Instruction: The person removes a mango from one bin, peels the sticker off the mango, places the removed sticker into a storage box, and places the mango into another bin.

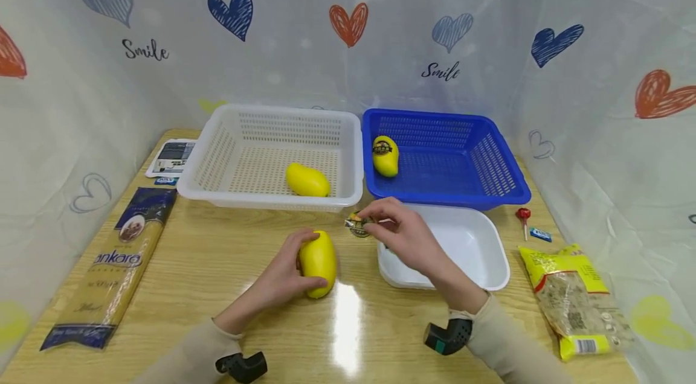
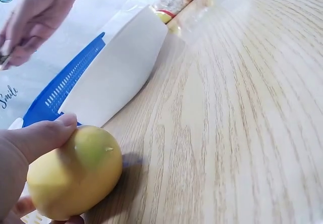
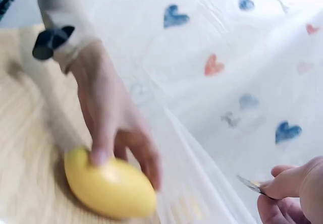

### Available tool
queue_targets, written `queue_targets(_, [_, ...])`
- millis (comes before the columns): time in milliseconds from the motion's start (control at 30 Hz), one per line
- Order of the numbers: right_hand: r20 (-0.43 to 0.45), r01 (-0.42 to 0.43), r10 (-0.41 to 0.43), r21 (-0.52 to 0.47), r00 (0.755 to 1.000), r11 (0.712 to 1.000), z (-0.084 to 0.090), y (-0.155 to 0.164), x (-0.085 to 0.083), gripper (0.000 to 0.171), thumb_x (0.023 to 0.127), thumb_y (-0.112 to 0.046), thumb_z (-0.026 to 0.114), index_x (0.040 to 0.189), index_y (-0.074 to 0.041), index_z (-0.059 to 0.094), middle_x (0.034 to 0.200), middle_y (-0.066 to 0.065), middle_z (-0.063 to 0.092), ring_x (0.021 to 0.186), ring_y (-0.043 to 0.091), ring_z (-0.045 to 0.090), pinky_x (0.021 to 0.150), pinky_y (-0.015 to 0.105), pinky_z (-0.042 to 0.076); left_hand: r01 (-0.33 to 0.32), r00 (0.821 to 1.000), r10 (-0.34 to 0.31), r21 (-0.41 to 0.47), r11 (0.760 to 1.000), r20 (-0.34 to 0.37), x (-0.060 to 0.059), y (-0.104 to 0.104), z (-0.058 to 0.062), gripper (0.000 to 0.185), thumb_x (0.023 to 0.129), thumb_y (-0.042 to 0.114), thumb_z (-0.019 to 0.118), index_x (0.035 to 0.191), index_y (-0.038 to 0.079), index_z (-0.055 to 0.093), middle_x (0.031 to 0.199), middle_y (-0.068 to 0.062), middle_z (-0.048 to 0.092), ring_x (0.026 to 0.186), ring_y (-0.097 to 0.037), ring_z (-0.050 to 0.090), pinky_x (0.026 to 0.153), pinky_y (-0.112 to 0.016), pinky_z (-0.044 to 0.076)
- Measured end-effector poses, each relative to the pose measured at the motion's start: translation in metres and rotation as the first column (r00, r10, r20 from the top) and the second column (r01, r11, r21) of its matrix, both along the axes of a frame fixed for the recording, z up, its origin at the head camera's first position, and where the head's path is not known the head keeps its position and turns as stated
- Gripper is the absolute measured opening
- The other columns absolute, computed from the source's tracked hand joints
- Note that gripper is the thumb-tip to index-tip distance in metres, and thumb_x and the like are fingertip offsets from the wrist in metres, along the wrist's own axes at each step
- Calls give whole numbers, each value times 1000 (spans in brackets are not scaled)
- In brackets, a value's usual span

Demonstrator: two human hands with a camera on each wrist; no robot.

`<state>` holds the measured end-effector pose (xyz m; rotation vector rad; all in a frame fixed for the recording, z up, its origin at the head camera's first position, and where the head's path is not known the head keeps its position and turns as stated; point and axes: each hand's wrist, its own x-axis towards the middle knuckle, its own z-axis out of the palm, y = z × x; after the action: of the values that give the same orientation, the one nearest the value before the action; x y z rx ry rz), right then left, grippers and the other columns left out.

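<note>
My left hand (image 1: 285, 272) grips a yellow mango (image 1: 318, 264) on the table, thumb on the near side and fingers round the far side. In the left wrist view a greenish patch shows on the mango's end (image 2: 93, 153). Between thumb and fingertips, my right hand (image 1: 402, 233) pinches a small black-and-gold sticker (image 1: 356, 224), held by the near left corner of the white tub (image 1: 497, 263). Another mango (image 1: 307, 180) lies in the white basket (image 1: 272, 198). A third mango (image 1: 385, 156), bearing a black-and-gold sticker, lies in the blue basket (image 1: 451, 194).
A pasta packet (image 1: 116, 263) lies at the left, below a white-and-black packet (image 1: 171, 157) and a small blue wrapper (image 1: 165, 181). On the right are a red lollipop (image 1: 523, 215), another blue wrapper (image 1: 541, 235) and a yellow bag (image 1: 576, 299). A printed curtain surrounds the table.
</note>
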<state>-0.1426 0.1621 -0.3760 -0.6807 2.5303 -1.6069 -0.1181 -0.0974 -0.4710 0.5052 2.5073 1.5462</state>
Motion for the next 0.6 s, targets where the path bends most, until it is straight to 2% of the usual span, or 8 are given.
queue_targets(133, [145, 54, -62, 58, 988, 997, -5, 41, -13, 20, 95, -13, 66, 114, -8, 69, 118, 8, 63, 109, 24, 61, 92, 38, 52, 20, 1000, -20, -12, 1000, 12, 0, 0, -1, 88, 72, 22, 89, 142, 5, 40, 149, -17, 32, 134, -36, 37, 105, -52, 37])
queue_targets(300, [285, 14, -63, 172, 957, 985, -18, 87, -28, 22, 97, -16, 63, 116, -7, 70, 118, 10, 66, 105, 24, 64, 91, 47, 51, 26, 1000, -26, -28, 999, 16, -1, -1, -1, 88, 72, 24, 89, 144, 7, 39, 150, -16, 31, 134, -34, 38, 104, -52, 38])
queue_targets(400, [314, -33, -38, 217, 949, 976, -28, 108, -33, 21, 97, -13, 63, 115, -4, 70, 114, 11, 67, 101, 23, 63, 90, 48, 51, 35, 999, -35, -29, 999, 9, -2, -1, -1, 88, 73, 25, 88, 144, 7, 39, 150, -16, 31, 133, -35, 38, 103, -52, 40])
queue_targets(467, [320, -77, -7, 248, 947, 966, -34, 115, -37, 21, 96, -13, 64, 113, -4, 70, 110, 10, 68, 97, 22, 63, 88, 45, 52, 43, 999, -43, -35, 998, 4, -2, -2, 0, 88, 73, 25, 88, 144, 7, 39, 151, -16, 31, 134, -35, 38, 104, -53, 38])
queue_targets(600, [296, -150, 46, 340, 954, 928, -45, 124, -44, 21, 93, -13, 67, 111, -3, 71, 106, 8, 70, 94, 19, 62, 82, 34, 51, 59, 998, -59, -32, 998, 8, -3, -3, 1, 86, 74, 26, 87, 144, 8, 39, 152, -16, 30, 134, -36, 37, 105, -54, 37])
